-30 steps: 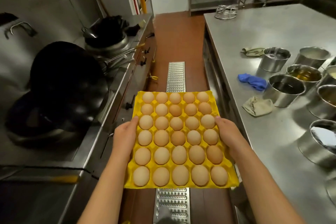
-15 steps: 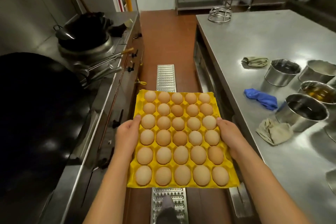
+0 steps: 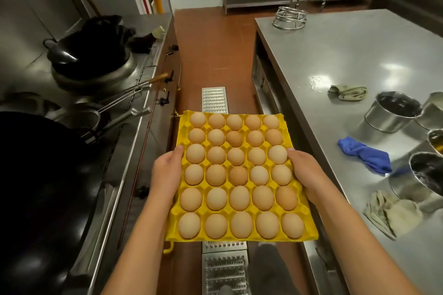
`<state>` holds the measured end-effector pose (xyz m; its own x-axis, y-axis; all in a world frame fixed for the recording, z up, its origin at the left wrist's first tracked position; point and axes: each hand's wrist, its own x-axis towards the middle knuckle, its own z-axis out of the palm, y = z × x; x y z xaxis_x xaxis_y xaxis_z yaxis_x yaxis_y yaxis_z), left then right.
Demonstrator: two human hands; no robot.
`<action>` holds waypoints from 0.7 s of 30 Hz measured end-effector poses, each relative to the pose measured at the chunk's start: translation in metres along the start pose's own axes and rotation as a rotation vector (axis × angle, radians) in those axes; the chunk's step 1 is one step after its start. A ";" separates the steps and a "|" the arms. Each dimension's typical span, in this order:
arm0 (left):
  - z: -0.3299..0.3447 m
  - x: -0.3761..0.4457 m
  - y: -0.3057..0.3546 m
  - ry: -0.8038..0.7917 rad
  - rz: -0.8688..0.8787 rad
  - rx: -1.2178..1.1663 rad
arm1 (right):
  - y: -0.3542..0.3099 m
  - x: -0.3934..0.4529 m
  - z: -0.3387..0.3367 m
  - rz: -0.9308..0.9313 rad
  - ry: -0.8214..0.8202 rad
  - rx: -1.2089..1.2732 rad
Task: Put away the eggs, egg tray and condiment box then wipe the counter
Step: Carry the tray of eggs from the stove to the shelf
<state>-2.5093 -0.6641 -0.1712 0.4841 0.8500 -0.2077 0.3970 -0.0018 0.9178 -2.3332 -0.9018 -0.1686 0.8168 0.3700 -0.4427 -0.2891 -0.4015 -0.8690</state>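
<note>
A yellow egg tray [image 3: 309, 237] full of several brown eggs [image 3: 238, 176] is held level in front of me, above the aisle floor. My left hand [image 3: 166, 175] grips its left edge and my right hand [image 3: 305, 172] grips its right edge, thumbs on top. On the steel counter [image 3: 347, 60] to the right lie a blue cloth [image 3: 365, 156] and two beige rags [image 3: 348, 92]. No condiment box can be told apart among the steel pots.
Steel pots [image 3: 392, 111] stand along the counter's right side and a wire ring stand [image 3: 289, 17] sits at its far corner. Left is a stove line with black woks [image 3: 88, 43] and ladles [image 3: 134, 90]. A floor drain grate [image 3: 214, 99] runs down the red-tiled aisle.
I have moved forward along the aisle with the tray; the near wok has slid off to the left and the counter's pots have shifted right. Both hands keep their grip.
</note>
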 end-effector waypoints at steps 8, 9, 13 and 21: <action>0.065 0.094 0.041 0.064 -0.026 0.064 | -0.040 0.125 -0.011 0.015 -0.077 0.011; 0.075 0.105 0.048 0.071 -0.039 0.067 | -0.048 0.141 -0.014 0.015 -0.081 0.005; 0.111 0.149 0.079 0.087 -0.087 0.057 | -0.083 0.204 -0.026 -0.011 -0.093 -0.025; 0.145 0.211 0.130 0.146 -0.110 0.008 | -0.144 0.289 -0.034 -0.079 -0.168 -0.062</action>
<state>-2.2425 -0.5618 -0.1447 0.3194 0.9126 -0.2551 0.4480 0.0918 0.8893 -2.0387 -0.7660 -0.1640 0.7396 0.5345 -0.4089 -0.1922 -0.4146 -0.8895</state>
